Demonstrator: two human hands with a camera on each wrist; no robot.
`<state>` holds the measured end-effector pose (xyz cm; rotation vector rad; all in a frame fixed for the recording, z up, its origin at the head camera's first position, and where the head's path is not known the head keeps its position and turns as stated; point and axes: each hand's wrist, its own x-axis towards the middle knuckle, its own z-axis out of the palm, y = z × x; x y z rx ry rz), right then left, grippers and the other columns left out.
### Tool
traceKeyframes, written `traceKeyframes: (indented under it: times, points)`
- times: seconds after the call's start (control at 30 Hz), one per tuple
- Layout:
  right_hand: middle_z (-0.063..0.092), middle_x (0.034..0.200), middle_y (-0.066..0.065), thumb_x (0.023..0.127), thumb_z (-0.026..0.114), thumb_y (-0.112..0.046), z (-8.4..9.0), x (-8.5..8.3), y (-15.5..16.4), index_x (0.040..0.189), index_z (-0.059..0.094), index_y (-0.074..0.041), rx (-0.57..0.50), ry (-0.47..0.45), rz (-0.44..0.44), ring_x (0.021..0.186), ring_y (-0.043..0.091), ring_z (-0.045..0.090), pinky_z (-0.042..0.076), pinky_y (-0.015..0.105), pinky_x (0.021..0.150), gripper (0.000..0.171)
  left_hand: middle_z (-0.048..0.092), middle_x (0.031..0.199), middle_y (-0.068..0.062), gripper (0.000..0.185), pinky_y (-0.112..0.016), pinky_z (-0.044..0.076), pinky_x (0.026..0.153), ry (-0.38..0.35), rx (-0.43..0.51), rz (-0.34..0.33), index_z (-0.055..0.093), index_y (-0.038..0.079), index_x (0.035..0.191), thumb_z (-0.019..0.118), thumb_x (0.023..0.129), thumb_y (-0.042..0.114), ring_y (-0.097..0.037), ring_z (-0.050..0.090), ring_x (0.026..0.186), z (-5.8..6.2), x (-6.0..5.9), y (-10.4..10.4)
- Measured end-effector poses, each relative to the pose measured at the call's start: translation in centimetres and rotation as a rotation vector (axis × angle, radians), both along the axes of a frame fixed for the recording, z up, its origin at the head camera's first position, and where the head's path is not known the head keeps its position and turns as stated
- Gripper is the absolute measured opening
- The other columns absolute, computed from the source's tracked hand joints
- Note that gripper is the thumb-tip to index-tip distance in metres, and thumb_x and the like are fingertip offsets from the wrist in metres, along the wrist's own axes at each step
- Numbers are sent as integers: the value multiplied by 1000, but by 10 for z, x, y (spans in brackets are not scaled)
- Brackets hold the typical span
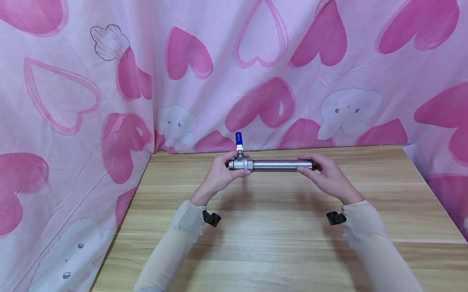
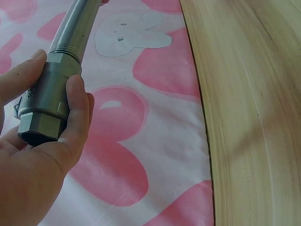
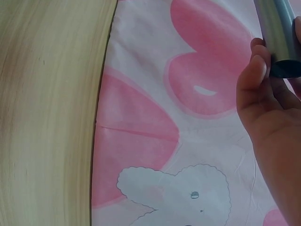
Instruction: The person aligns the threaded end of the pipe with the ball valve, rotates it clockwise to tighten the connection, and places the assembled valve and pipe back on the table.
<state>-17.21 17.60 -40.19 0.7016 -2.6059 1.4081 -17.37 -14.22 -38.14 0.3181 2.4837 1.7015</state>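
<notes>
A steel ball valve point(image 1: 240, 164) with a blue lever handle point(image 1: 239, 139) is joined to a straight metal pipe point(image 1: 281, 165). Both are held level above the table, the lever pointing up and away. My left hand point(image 1: 218, 172) grips the valve body, thumb on one side and fingers on the other. In the left wrist view, threads show where the pipe point(image 2: 75, 28) enters the valve point(image 2: 49, 94). At the pipe's far right end, my right hand point(image 1: 328, 175) pinches the tube between thumb and fingers. The right wrist view shows the pipe's end point(image 3: 282, 52) in that grip.
A wood-grain table point(image 1: 268, 239) lies beneath both hands. Pink curtains with hearts point(image 1: 188, 53) hang along its back and both sides. A small black wrist mount point(image 1: 212, 218) sits on the left sleeve, and another mount point(image 1: 336, 218) on the right.
</notes>
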Motion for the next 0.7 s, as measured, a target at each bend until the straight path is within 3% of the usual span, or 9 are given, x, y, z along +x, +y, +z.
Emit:
traceKeyframes:
  times: [0.43, 0.7]
  points:
    - [67, 105, 8, 91, 67, -18, 2, 1, -1, 123, 61, -6, -23, -19, -9, 78, 11, 57, 49, 20, 64, 35, 68, 113, -4, 44, -30, 53, 80, -2, 11, 1, 68, 22, 117, 82, 76, 18, -19, 62, 94, -1, 1, 1]
    - [64, 110, 6, 86, 73, -16, 3, 2, 0, 124, 61, -10, -36, -24, -6, 83, 11, 56, 50, 18, 68, 40, 68, 113, -7, 45, -30, 55, 79, -12, 38, -5, 67, 19, 118, 82, 76, 16, -19, 63, 93, -1, 0, 2]
